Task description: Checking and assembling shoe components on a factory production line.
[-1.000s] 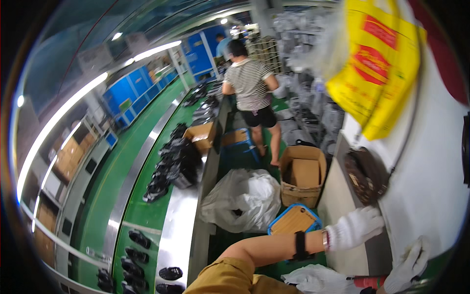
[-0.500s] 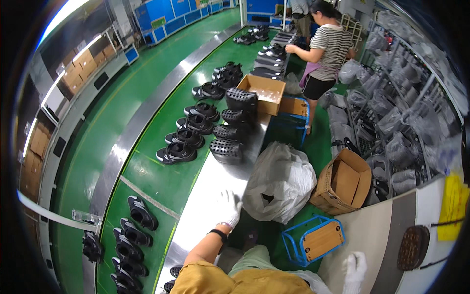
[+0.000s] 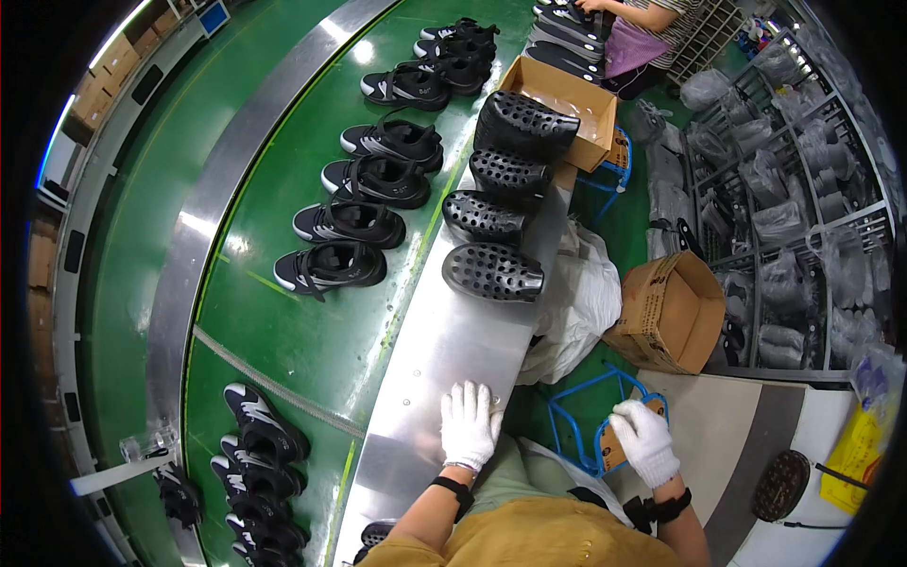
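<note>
My left hand (image 3: 470,425), in a white knitted glove, lies over the metal ledge (image 3: 453,345) with its fingers stretched out. It holds nothing. My right hand (image 3: 643,439), gloved too, is curled closed above a blue-framed stool (image 3: 605,444); I see nothing in it. Farther along the ledge stand several black, shoe-shaped plastic pieces full of holes (image 3: 493,273), set in a row away from both hands. Left of them, black-and-grey sneakers (image 3: 331,267) are lined up on the green belt surface (image 3: 293,331).
An open cardboard box (image 3: 605,104) sits beyond the perforated pieces. Right of the ledge are a white plastic sack (image 3: 581,293) and another open carton (image 3: 661,312). Racks (image 3: 784,227) hold bagged grey items. At the far end, a person's hand (image 3: 595,5) is near dark soles.
My view has tipped down and nearer the ledge. My right hand has come up from the lower right and is now curled over the stool. My left hand stays by the ledge, fingers extended.
</note>
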`<state>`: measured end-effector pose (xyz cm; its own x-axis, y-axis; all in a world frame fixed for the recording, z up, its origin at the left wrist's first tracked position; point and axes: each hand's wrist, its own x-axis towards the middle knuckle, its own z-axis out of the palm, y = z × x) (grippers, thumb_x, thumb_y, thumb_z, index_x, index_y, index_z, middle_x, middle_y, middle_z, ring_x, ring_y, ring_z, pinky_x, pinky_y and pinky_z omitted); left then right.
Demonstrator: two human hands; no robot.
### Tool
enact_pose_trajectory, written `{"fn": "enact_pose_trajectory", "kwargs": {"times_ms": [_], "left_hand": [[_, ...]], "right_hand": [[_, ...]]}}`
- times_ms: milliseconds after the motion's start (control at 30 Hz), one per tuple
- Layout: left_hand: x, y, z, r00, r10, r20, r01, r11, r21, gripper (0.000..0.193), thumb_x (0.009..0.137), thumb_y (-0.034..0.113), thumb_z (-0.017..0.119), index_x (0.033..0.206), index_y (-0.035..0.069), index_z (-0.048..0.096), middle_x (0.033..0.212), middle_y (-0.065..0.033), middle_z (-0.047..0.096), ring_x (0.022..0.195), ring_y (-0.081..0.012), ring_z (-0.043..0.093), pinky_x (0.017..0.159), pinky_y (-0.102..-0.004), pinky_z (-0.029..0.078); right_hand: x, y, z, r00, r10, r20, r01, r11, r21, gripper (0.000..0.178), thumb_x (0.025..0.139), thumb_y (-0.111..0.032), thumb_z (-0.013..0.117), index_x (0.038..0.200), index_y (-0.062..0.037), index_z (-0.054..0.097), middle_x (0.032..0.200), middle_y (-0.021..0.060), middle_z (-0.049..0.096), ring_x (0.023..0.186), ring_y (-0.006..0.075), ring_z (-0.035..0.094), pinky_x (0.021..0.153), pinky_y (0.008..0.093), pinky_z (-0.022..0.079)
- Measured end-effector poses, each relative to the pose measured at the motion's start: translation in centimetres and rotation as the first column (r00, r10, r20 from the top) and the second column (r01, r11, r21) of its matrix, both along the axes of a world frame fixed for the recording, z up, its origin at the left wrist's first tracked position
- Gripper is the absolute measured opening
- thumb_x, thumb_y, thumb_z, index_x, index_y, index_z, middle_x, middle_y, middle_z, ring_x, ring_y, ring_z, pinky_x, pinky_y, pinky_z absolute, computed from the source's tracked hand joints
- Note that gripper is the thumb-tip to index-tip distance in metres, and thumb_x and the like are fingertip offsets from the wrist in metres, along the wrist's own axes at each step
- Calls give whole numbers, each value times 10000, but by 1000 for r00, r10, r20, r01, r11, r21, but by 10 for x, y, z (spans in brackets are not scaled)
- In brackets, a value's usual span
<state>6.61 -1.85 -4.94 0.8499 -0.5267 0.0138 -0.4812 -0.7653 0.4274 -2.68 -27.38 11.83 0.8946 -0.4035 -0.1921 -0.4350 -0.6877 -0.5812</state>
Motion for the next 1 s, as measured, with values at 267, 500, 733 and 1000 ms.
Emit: {"fn": "enact_pose_trajectory", "kwargs": {"times_ms": [267,500,733,1000], "left_hand": [[4,2,-8,998,22,-51,-22,1000,-9,564,909,329,635,1370,18,536,1394,-256,516,1314,-467,448,1124,-581,318],[5,-3,-9,999,19,-35,-17,999,35,547,911,337,634,1343,10,564,1377,-255,538,1292,-464,477,1100,-587,344],[11,-12,-7,996,28,-90,-21,997,76,561,840,306,705,1283,-16,582,1310,-271,547,1257,-487,479,1085,-631,348],[15,-22,5,972,34,-234,47,942,332,547,966,280,580,1342,-116,541,1365,-385,509,1302,-558,457,1113,-607,353]], "right_hand": [[-34,-54,-110,791,33,-610,-76,996,-45,266,916,-313,624,1015,-69,667,991,212,694,951,420,650,831,488,515],[-73,-112,-195,628,113,-770,-271,959,-81,285,903,-302,618,1051,-66,676,1051,224,692,1000,417,652,862,493,521],[-105,-167,-304,266,59,-962,-388,920,-51,375,905,-208,558,1261,-140,649,1337,165,621,1223,360,598,975,491,502],[-125,-203,-385,-16,62,-998,-440,896,62,523,943,-299,607,1460,-276,528,1610,68,372,1476,323,356,1163,633,255]]}}
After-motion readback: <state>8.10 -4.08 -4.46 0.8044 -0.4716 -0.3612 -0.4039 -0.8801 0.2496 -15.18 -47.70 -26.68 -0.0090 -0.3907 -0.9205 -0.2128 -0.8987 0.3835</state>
